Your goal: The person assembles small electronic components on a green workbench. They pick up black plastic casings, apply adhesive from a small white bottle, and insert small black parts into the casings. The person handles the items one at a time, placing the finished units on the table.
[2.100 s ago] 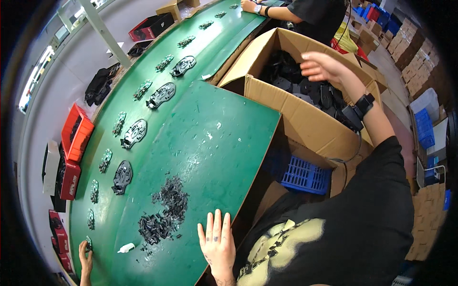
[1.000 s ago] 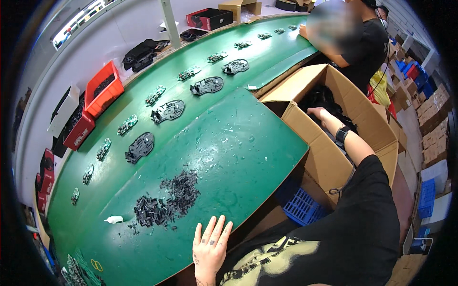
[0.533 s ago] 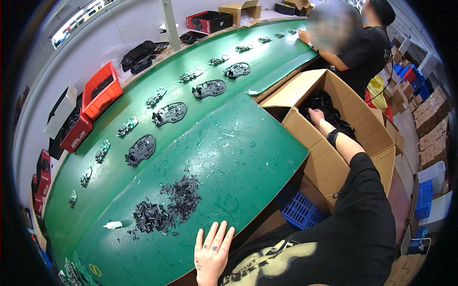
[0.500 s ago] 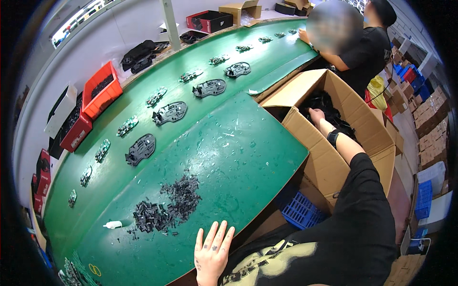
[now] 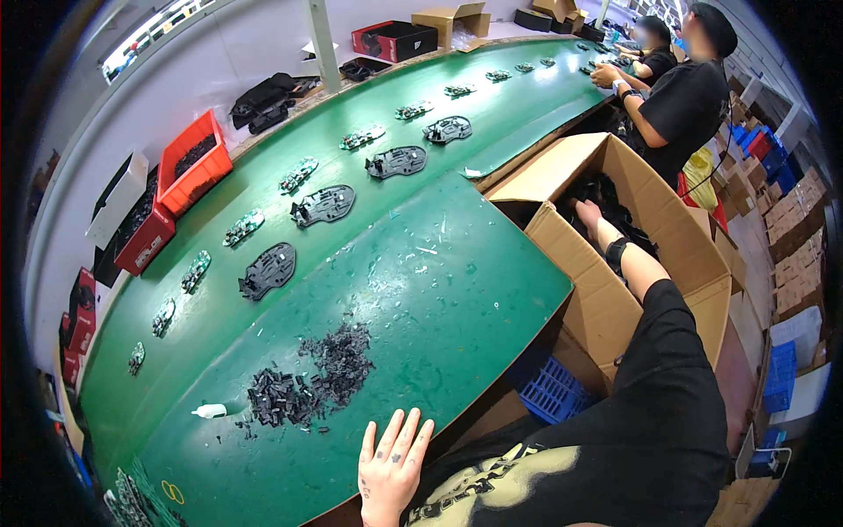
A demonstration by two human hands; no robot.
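Note:
My left hand (image 5: 392, 465) rests flat at the front edge of the green work surface (image 5: 457, 290), fingers stretched out and holding nothing. To the right, my right hand (image 5: 588, 215) reaches into an open cardboard box (image 5: 672, 211). Inside lie dark black pieces (image 5: 606, 193) that I cannot make out singly; my fingertips are partly hidden among them. Beyond my left hand is a heap of small black plastic parts (image 5: 281, 395), with a small white bottle (image 5: 209, 411) beside it. Farther off stand several black mouse-shaped base shells (image 5: 323, 206) and a row of green circuit boards (image 5: 243, 228).
An orange bin (image 5: 195, 167) and a red box (image 5: 145, 237) line the far left edge. A blue plastic basket (image 5: 555, 391) sits below the table beside the cardboard box. Two co-workers (image 5: 689, 105) are at the far right. Yellow rubber bands (image 5: 172, 492) lie at the near left.
The view has shifted slightly. The nearer co-worker has leaned back from the table, and a second one behind now shows. My hands stay in nearly the same places.

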